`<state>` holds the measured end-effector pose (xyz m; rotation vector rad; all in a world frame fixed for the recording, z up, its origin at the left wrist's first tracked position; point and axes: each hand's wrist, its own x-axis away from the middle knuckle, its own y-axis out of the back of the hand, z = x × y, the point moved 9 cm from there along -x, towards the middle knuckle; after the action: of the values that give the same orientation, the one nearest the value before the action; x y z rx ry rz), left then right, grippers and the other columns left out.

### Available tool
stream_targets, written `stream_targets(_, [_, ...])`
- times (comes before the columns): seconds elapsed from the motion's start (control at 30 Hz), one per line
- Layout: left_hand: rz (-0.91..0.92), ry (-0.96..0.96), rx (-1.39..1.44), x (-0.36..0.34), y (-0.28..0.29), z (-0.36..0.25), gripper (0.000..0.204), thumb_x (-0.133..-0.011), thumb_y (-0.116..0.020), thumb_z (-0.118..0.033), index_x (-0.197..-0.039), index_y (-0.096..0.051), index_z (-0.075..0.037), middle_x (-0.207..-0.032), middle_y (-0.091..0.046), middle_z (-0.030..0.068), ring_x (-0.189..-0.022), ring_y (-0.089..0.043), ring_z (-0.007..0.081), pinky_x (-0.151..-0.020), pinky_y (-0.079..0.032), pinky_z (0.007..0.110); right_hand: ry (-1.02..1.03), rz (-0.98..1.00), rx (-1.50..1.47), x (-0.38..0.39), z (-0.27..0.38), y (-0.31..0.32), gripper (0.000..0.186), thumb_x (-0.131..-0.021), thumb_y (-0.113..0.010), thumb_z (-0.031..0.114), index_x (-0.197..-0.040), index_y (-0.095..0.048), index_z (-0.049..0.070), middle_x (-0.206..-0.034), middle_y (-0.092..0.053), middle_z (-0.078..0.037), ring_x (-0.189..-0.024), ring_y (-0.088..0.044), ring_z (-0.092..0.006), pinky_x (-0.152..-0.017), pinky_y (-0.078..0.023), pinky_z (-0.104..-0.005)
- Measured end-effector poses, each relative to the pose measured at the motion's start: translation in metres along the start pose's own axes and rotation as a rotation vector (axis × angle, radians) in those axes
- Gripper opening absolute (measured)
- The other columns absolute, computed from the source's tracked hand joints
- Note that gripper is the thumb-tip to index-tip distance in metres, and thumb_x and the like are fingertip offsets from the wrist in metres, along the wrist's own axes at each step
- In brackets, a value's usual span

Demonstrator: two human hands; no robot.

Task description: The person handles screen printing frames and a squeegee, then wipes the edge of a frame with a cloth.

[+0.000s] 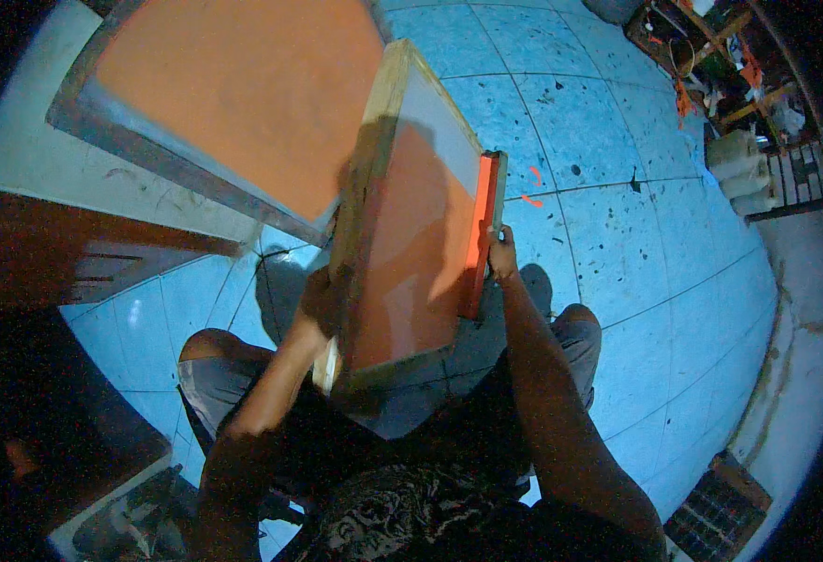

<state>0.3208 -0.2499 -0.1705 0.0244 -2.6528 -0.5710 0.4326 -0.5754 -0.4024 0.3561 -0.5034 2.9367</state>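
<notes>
Glossy blue floor tiles [617, 244], dark-spattered, spread below. The left hand [316, 302] has its grip on a tilted, rectangular wooden frame [367, 178] stretched with orange-coated, probably mesh, sheeting; the right hand [502, 255] grasps a long, straight, orange-faced bar [481, 229] at its right edge. 1 larger orange panel [243, 94] lies upper left.

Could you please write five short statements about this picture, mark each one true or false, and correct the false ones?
1. The left hand holds the pale wooden rectangular frame at its side. True.
2. The right hand is empty. False: it holds a long, narrow, straight-edged tool with an orange face.
3. A broad orange panel with a greyish border is at the upper left. True.
4. The floor is brown carpet. False: it has light-blue tiles with dark specks.
5. Small bright-orange marks show on the floor. True.
</notes>
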Motion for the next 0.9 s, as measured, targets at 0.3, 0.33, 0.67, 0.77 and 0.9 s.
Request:
stream_targets(0.3, [-0.073,-0.077,-0.083,-0.008,0.012,0.007,0.061,-0.086,-0.044,-0.055,-0.079,-0.057,0.005,-0.063,-0.056,0.0109,-0.056,-0.050,0.0177,-0.052,-0.041,0.038,0.046,-0.024,0.158,0.018,0.027,-0.022,0.021,-0.090,-0.055,0.023,-0.100,-0.043,0.008,-0.072,-0.054,-0.002,-0.060,-0.048,-0.0094,-0.053,-0.041,-0.0258])
stream_targets(0.33, [-0.069,-0.118,-0.116,-0.008,0.013,0.002,0.061,-0.086,-0.044,-0.055,-0.079,-0.057,0.004,-0.062,-0.056,0.0106,-0.056,-0.050,0.0170,-0.052,-0.041,0.038,0.050,-0.028,0.191,0.019,0.031,-0.026,0.023,-0.090,-0.055,0.023,-0.101,-0.043,0.007,-0.071,-0.054,-0.002,-0.060,-0.047,-0.0094,-0.053,-0.040,-0.0260])
stream_targets(0.67, [0.015,-0.040,0.163,0.005,0.018,-0.025,0.056,-0.088,-0.045,-0.052,-0.075,-0.057,0.001,-0.055,-0.051,0.0036,-0.049,-0.046,0.0136,-0.043,-0.037,0.035,0.052,-0.080,0.461,0.031,0.057,-0.052,0.029,-0.091,-0.053,0.027,-0.103,-0.042,0.003,-0.078,-0.054,-0.008,-0.068,-0.048,-0.0123,-0.061,-0.043,-0.0285])
stream_targets(0.77, [0.050,0.000,0.094,0.000,0.022,-0.018,0.054,-0.088,-0.046,-0.050,-0.070,-0.056,-0.001,-0.054,-0.051,0.0026,-0.050,-0.046,0.0110,-0.043,-0.037,0.033,0.030,-0.079,0.511,0.032,0.056,-0.056,0.032,-0.090,-0.054,0.028,-0.104,-0.042,0.001,-0.082,-0.055,-0.009,-0.072,-0.050,-0.0137,-0.065,-0.044,-0.0294])
stream_targets(0.9, [-0.029,-0.052,0.045,-0.005,0.034,-0.011,0.055,-0.087,-0.047,-0.051,-0.066,-0.056,-0.001,-0.054,-0.053,0.0061,-0.049,-0.048,0.0138,-0.044,-0.038,0.035,0.081,-0.115,0.704,0.029,0.055,-0.056,0.034,-0.090,-0.054,0.029,-0.104,-0.041,0.000,-0.086,-0.057,-0.011,-0.077,-0.052,-0.0167,-0.069,-0.044,-0.0307])
